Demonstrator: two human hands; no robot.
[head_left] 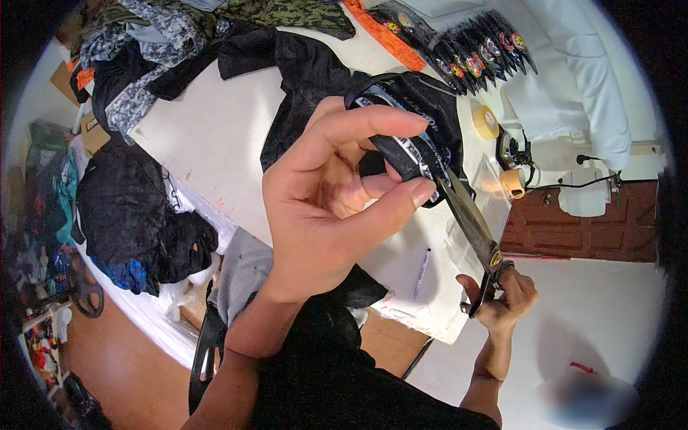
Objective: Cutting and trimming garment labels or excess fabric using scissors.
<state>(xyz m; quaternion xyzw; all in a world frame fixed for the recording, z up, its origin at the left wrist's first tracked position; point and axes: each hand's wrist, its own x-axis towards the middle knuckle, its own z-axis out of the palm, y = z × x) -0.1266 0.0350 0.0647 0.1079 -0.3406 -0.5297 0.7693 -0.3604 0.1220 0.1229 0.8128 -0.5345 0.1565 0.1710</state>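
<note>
My left hand point(326, 193) is raised close to the view with its fingers curled on the edge of a black garment point(437, 93). A white band with dark lettering runs along that edge, beside the thumb. Part of the grip is hidden behind the hand. My right hand point(509, 294) has its fingers in the handles of a pair of scissors point(469, 218). The blades point up and left, with their tips at the black cloth just right of my left thumb. Whether the blades touch the cloth, I cannot tell.
The white table point(215, 172) holds a pen point(423, 272), a yellow tape roll point(485, 122), an orange roll point(512, 183) and a row of black packaged items point(480, 54). Camouflage cloth point(287, 16) lies at the back. Dark clothing point(129, 208) is heaped left of the table.
</note>
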